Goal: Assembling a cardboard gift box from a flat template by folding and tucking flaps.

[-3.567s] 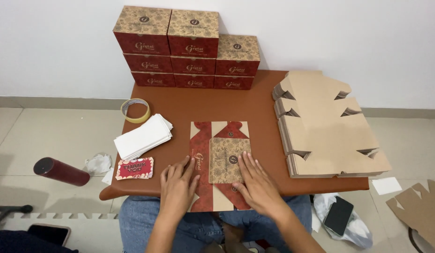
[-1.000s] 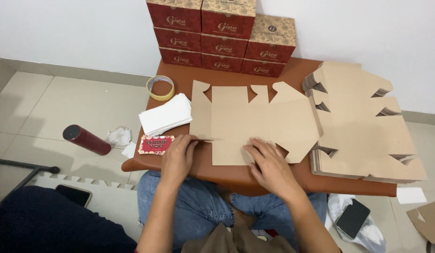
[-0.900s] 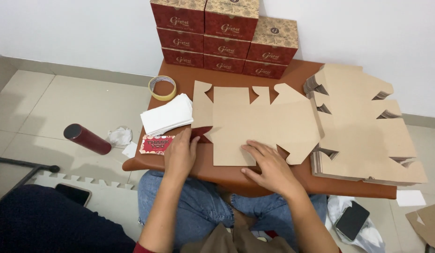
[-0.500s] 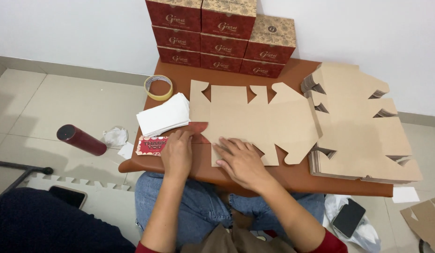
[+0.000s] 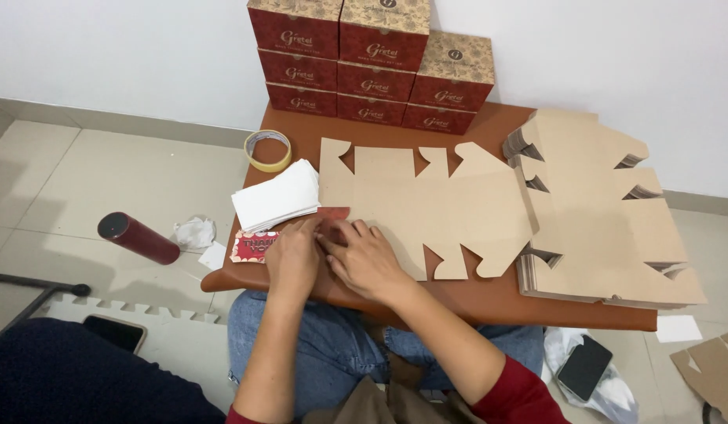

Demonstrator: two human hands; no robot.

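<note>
Both hands pressed together on the near-left corner of a flat cardboard box blank.

The left hand point(image 5: 291, 259) and right hand point(image 5: 365, 257) lie side by side, fingers touching, flat on the near-left edge of the unfolded box blank point(image 5: 434, 204), which rests plain side up on the brown table point(image 5: 489, 298). Neither hand is clamped on anything. A small red card point(image 5: 250, 246) lies just left of the left hand, white papers point(image 5: 276, 196) beyond it, a tape roll point(image 5: 268, 150) farther off. A stack of blanks point(image 5: 607, 228) sits right; finished red boxes point(image 5: 372, 71) stand far.
</note>
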